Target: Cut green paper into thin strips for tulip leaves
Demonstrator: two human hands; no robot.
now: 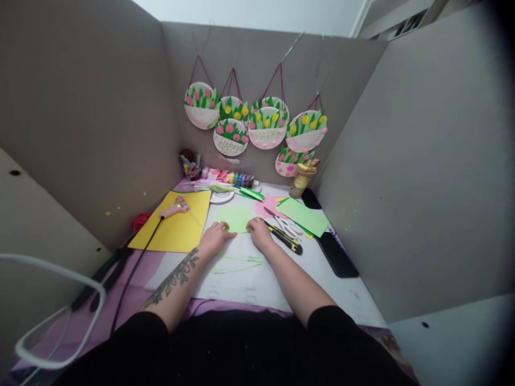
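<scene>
Resting the left hand (216, 234), palm down, on the near left part of a light green sheet (233, 219), with thumb stretched out along the near edge and fingers lightly bent. Touching the near right corner of the same sheet with the right hand (259, 233), fingers curled. Cannot tell, for either grip, if pinching the paper or only pressing on it. Having the light green sheet flat on the white-covered tabletop (362, 305), with its far part uncovered by either hand.

Right of the light green sheet, a black-and-yellow utility knife (286, 239), lying aslant near the right hand, and white-handled scissors (284, 224). Farther right of the sheet, a green card (308, 215); to the right and nearer, a dark phone-like slab (337, 254). Beyond the sheet's far right corner, pink paper (265, 207). Nearer than the sheet, between the forearms, thin green strips (254, 260). Left of the sheet, a larger yellow sheet (171, 236), bearing a pink glue gun (174, 209) with a black cable. Just beyond the sheet, part of a white plate (221, 198); farther beyond, a row of coloured tubes (233, 177). High beyond the sheet, against a grey partition (249, 53), hanging plates (267, 138) with pink and yellow paper flowers, lettered "HAPPY" on two.
</scene>
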